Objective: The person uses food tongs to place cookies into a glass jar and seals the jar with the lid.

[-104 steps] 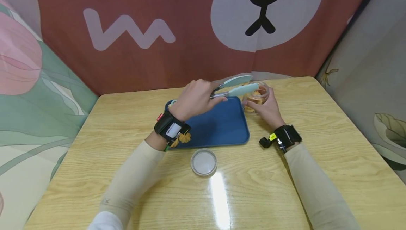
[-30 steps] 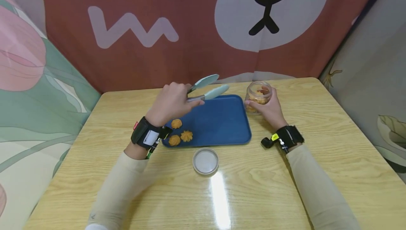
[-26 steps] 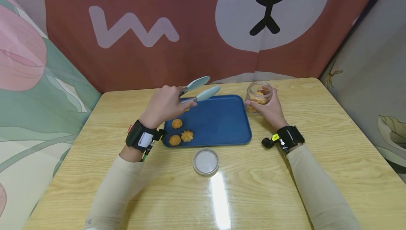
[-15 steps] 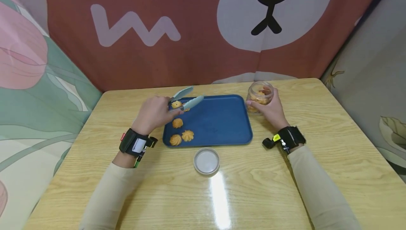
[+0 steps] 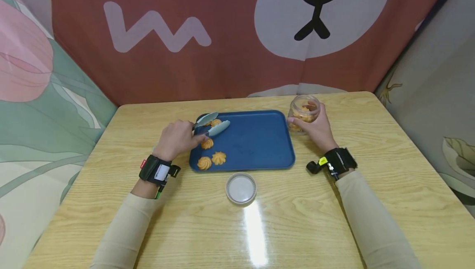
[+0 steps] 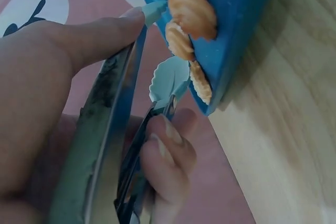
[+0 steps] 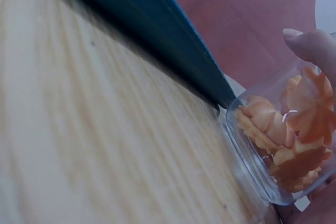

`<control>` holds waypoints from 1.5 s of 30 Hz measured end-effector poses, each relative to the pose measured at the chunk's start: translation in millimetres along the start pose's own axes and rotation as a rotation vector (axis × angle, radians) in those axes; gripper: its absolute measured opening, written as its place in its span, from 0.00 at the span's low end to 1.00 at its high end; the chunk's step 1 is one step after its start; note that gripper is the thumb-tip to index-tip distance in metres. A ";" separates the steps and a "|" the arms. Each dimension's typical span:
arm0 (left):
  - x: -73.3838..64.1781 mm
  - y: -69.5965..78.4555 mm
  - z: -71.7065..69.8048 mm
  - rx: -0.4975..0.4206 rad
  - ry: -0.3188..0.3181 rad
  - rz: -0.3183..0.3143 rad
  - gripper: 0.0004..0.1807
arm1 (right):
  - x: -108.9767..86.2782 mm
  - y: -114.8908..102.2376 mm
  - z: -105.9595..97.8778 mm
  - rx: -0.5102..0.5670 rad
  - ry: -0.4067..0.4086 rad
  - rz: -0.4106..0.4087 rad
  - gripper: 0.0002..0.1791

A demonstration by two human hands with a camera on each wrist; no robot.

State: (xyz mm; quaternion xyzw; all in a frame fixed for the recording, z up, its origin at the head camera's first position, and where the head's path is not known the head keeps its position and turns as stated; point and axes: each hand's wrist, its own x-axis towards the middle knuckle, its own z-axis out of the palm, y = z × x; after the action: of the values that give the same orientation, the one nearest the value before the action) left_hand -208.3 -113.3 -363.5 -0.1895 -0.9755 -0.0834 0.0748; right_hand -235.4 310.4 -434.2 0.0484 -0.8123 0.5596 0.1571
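My left hand (image 5: 176, 140) grips a pair of tongs (image 5: 219, 128) with pale blue scalloped tips, low over the back left corner of a blue tray (image 5: 256, 141). The tips stand apart, with cookies (image 5: 216, 122) between and behind them. In the left wrist view, one tip (image 6: 169, 77) is right beside the ridged cookies (image 6: 191, 6) on the tray. Several golden piped cookies (image 5: 219, 158) lie along the tray's left side. Just right of the tray, my right hand (image 5: 315, 131) holds an uncovered clear jar (image 5: 298, 112), with more cookies (image 7: 299, 161) inside.
A round lid (image 5: 241, 188) lies on the wooden table (image 5: 297, 219) in front of the tray. Behind the table hangs a brown cloth (image 5: 156, 75) with a bear face. Patterned cloths border the left and right sides.
The left hand has carried the tongs from over the jar's mouth leftward and down to the tray's back left corner. The right hand keeps its hold on the jar in place.
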 end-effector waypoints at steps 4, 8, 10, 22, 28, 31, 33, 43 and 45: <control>0.1 -1.5 1.0 0.010 -0.005 0.005 0.28 | -4.5 -12.9 -0.3 -0.002 -0.010 0.012 0.48; 0.4 -2.3 2.5 0.016 0.001 0.010 0.27 | -10.1 -28.4 -0.8 0.010 -0.018 0.011 0.47; 0.2 -2.8 3.8 0.014 0.007 0.012 0.26 | -10.8 -30.3 -1.1 0.013 -0.018 0.012 0.48; -1.3 -3.6 6.1 0.009 0.037 0.031 0.20 | 0.1 -0.1 -0.1 -0.009 0.003 0.004 0.48; -1.2 -1.8 4.4 0.004 0.043 0.045 0.20 | -0.3 -1.5 -0.6 -0.008 0.001 0.003 0.48; -1.0 0.0 2.5 0.002 0.054 0.055 0.21 | -0.8 -1.3 -1.0 -0.009 0.004 0.007 0.48; -0.9 1.9 1.1 0.001 0.065 0.060 0.21 | -1.2 -1.0 -1.4 -0.010 0.007 0.010 0.48; 0.5 18.0 -9.3 -0.009 0.093 0.093 0.21 | -0.9 -0.2 -1.7 0.014 -0.002 0.007 0.49; 1.9 22.2 -12.0 -0.009 0.098 0.106 0.20 | -0.5 0.3 -1.5 0.018 -0.004 0.006 0.49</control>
State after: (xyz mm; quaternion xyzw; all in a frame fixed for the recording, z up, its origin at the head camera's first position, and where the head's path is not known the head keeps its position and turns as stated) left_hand -200.2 -94.6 -348.6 -0.2368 -0.9589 -0.0930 0.1258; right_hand -234.7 311.8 -434.2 0.0484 -0.8076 0.5674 0.1532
